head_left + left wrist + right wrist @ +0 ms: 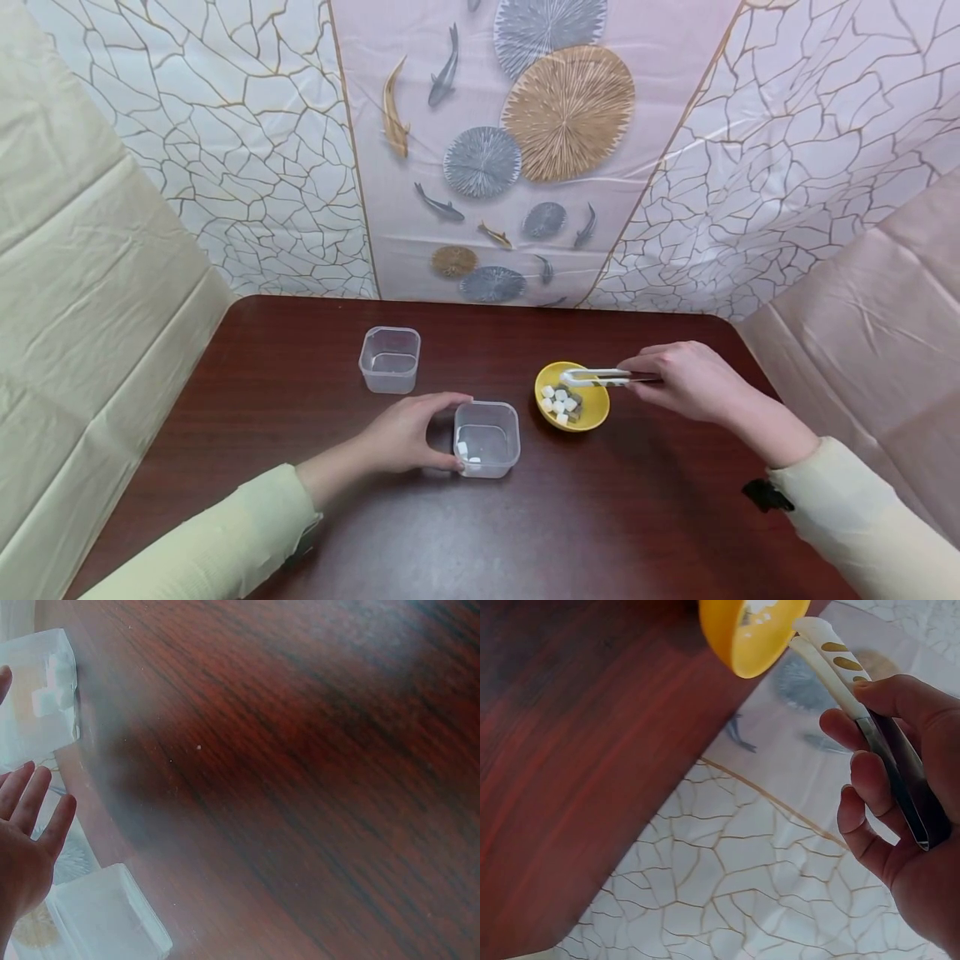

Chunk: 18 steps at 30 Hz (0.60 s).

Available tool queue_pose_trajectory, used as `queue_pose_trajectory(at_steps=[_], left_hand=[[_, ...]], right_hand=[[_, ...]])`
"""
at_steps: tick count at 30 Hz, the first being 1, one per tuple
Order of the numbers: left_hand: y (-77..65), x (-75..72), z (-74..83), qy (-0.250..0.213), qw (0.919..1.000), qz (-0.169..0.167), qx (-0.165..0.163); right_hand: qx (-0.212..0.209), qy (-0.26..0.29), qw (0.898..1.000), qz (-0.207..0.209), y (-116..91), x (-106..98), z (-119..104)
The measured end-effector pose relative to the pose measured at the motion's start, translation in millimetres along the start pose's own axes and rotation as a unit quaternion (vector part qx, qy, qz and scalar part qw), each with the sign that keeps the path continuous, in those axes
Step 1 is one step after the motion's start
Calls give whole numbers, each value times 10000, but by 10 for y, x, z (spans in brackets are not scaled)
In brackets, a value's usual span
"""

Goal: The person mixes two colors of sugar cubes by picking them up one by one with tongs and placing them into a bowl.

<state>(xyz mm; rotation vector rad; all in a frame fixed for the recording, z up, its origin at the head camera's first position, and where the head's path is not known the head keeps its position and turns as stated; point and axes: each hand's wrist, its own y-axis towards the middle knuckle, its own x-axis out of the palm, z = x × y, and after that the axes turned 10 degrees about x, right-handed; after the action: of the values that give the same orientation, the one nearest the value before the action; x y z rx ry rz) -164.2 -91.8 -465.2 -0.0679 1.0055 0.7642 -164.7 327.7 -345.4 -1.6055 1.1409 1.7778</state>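
Observation:
My left hand [408, 433] steadies a clear plastic container [498, 472], thumb at its near left corner and forefinger at the far left one. A few white cubes [462, 448] lie inside along its left side. In the left wrist view the other fingers [28, 802] spread beside the container [30, 739]. My right hand [686, 382] grips tongs [600, 372] with white tips and a metal handle. The tips hover over a yellow bowl [597, 408] of white cubes [561, 406] and greyish pieces; whether they hold anything cannot be told.
A second clear container [390, 385] stands farther back, left of the first. All stand on a dark red-brown wooden table [300, 358]. A patterned cloth [300, 208] hangs behind its far edge, with pale cloth walls at both sides.

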Motion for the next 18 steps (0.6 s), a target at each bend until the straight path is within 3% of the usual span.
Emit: queue_pose_trajectory(at_steps=[8,18], left_hand=[[6,4,4,-12,10000,-9,18],[8,-10,12,-18,10000,4,36]], right_hand=[[435,-11,9977,-517,20,89,32],[220,471,9980,-352,99,67,-174]])
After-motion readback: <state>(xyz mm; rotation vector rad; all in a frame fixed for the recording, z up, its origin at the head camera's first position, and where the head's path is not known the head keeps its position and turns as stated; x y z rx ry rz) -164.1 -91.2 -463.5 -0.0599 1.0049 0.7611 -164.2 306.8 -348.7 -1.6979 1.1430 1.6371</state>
